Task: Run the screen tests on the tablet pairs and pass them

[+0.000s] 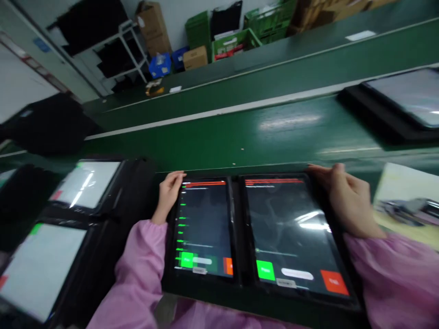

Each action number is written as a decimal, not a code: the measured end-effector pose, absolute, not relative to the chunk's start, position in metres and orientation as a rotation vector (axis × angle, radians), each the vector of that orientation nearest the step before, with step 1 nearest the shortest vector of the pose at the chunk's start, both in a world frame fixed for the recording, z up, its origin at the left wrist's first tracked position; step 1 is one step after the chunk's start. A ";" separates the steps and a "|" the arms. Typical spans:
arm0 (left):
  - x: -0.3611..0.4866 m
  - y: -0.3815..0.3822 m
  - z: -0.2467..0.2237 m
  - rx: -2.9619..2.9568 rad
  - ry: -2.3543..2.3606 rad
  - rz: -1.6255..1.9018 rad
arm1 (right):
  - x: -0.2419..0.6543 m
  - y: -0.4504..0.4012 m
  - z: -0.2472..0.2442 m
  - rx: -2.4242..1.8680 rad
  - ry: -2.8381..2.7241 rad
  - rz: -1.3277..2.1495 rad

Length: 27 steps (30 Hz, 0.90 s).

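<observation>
Readouts on the two tablet screens (206,224) blurred beyond reading; another tablet (404,98) cut off at far right; a printed card (408,205) sliced by the right edge; pink sleeves (137,274) running out of frame at near side.

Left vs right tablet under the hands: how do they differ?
The left tablet has a column of green marks down its side; the right tablet has none. The left tablet's orange-red button looks cut off; the right tablet's shows whole. The right tablet shows stronger glare than the left tablet. Both are dark-screened, side by side in a black case.
</observation>
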<state>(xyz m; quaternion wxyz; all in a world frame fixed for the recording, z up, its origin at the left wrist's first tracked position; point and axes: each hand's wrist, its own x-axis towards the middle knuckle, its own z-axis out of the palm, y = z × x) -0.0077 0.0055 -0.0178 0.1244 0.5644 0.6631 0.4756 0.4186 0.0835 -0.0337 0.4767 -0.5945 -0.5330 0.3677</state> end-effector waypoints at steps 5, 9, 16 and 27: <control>-0.008 -0.006 -0.028 1.541 1.882 1.386 | 0.423 0.075 -0.036 -1.460 -1.312 0.831; -0.011 -0.004 -0.028 1.538 1.958 1.324 | 0.420 0.077 -0.033 -1.462 -1.355 0.810; -0.006 -0.001 -0.026 1.586 1.955 1.346 | 0.419 0.075 -0.028 -1.483 -1.415 0.796; 0.001 -0.004 -0.036 1.619 1.924 1.357 | 0.418 0.081 -0.029 -1.626 -1.493 0.708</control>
